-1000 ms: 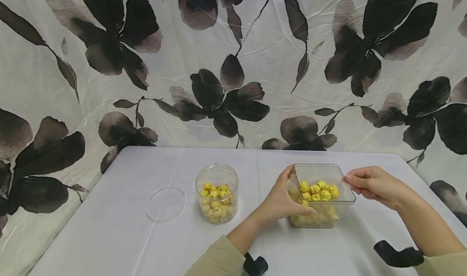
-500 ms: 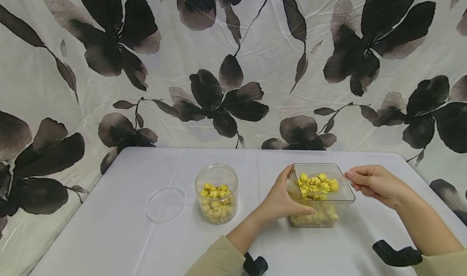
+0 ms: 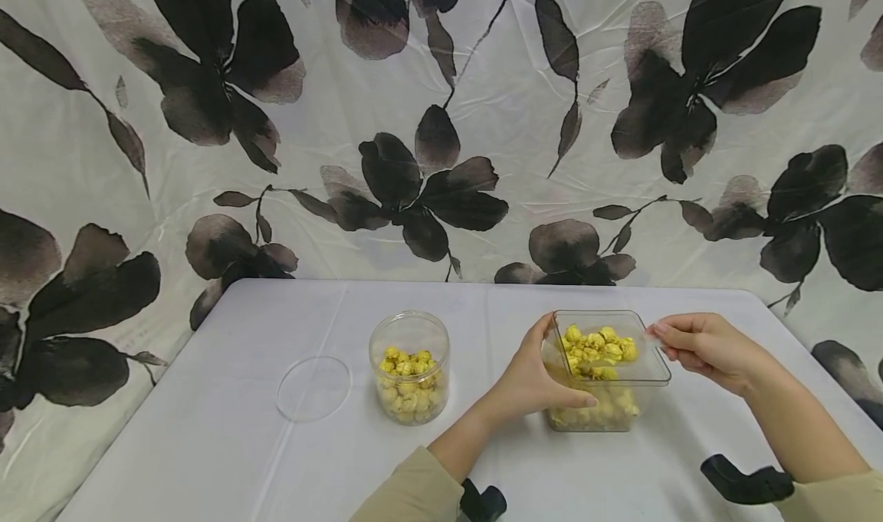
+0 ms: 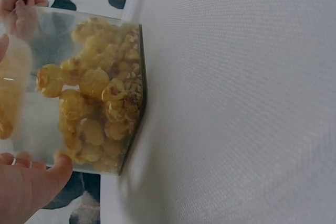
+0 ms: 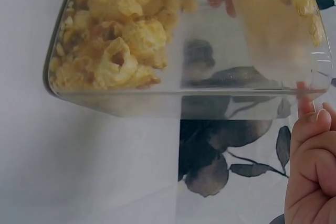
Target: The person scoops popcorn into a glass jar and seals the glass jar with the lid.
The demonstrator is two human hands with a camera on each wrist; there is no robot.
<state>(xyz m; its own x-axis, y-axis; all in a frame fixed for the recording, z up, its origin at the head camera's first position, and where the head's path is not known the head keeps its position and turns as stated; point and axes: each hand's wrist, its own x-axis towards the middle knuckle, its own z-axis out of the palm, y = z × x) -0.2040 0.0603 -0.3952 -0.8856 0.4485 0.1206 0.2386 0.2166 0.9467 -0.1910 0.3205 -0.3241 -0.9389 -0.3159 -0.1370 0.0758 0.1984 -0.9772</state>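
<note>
In the head view my left hand [image 3: 534, 380] grips the left side of a clear square container [image 3: 621, 382], thumb at the front. Yellow popcorn [image 5: 123, 59] lies heaped in its bottom. At the container's right rim, my right hand [image 3: 710, 349] pinches the handle of a clear plastic scoop [image 5: 268, 40]. The scoop's bowl is inside the container, near the top, with several pieces of popcorn in it. The left wrist view shows the left thumb [image 4: 60, 174] against the container's wall, its base at the white tabletop.
A clear round jar [image 3: 410, 334], partly filled with yellow popcorn, stands open left of the container. Further left, a thin clear round lid [image 3: 314, 389] lies flat on the white table [image 3: 207, 445]. A flower-print cloth [image 3: 290, 139] hangs behind the table.
Popcorn on the scoop has risen and shifted slightly left inside the container over the last second. The left hand and the container have stayed in place.
</note>
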